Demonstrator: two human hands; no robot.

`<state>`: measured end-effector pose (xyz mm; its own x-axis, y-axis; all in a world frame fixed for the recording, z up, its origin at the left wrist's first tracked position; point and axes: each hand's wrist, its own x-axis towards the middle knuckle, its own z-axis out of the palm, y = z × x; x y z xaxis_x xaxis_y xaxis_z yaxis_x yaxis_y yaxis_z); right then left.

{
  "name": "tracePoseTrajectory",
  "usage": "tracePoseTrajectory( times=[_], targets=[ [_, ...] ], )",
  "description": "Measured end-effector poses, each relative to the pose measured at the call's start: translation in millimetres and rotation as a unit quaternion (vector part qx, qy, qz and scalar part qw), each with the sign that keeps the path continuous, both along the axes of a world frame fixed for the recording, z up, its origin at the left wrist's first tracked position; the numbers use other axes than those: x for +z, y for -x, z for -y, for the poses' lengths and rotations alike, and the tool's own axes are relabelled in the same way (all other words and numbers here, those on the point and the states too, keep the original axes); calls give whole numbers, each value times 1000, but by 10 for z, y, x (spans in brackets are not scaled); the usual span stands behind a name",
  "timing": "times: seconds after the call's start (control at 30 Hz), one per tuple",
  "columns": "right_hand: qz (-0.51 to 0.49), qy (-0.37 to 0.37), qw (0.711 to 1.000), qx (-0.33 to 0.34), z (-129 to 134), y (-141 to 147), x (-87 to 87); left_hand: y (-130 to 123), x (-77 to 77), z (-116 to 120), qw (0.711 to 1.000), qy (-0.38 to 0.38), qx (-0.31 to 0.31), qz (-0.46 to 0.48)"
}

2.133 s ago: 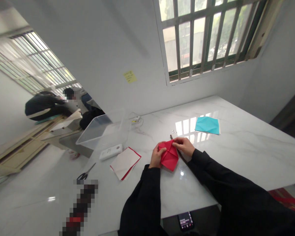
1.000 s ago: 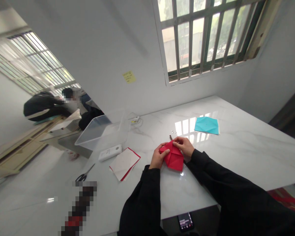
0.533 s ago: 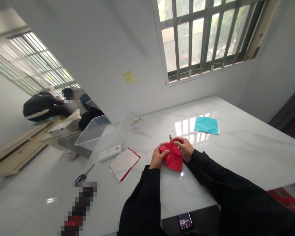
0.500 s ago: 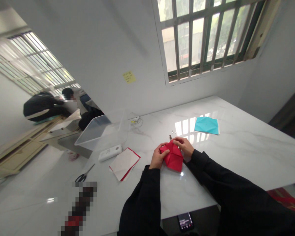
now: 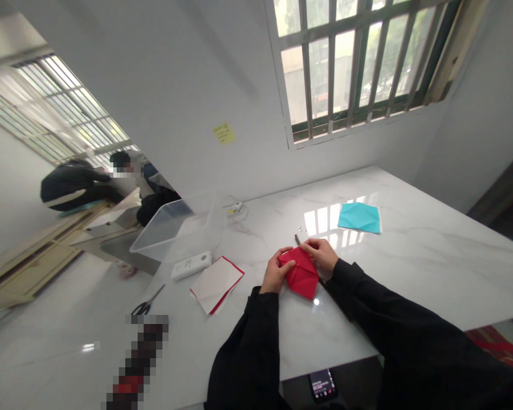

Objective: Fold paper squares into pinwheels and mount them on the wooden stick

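A folded piece of red paper (image 5: 303,279) with creases across its face is held just above the white table. My left hand (image 5: 276,271) grips its left edge, thumb on top and fingers behind. At the upper right edge, my right hand (image 5: 321,253) pinches the same paper between thumb and fingers. Part of a thin dark stick-like thing (image 5: 297,239) shows beyond the paper, its rest hidden by paper and hand. Left of my hands lie stacked white and red paper sheets (image 5: 217,283).
Blue folded paper (image 5: 359,217) lies toward the back right of the marble-patterned table (image 5: 431,256). To the left are a white device (image 5: 192,266), scissors (image 5: 147,302) and a clear plastic bin (image 5: 162,228). A phone (image 5: 323,385) rests below the table edge. Two people are in the background.
The red paper's upper flap has come down, so its top now looks flatter and less star-shaped. Both hands stay almost in place.
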<state>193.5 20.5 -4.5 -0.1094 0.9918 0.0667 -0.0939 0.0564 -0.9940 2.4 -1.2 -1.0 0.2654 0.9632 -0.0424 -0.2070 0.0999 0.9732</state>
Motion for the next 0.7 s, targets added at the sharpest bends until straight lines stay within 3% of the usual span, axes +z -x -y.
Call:
tracePoseTrajectory(
  times=[0.17,0.43,0.7],
  targets=[
    [-38,43,998,-13,-18,-19,56,-15,12,2,1000,12,20,17],
    [-26,1,999,20,19,-40,115,-25,42,5,998,29,33,43],
    [-5,-12,1000,7,14,-15,67,-58,119,36,998,29,25,55]
  ],
)
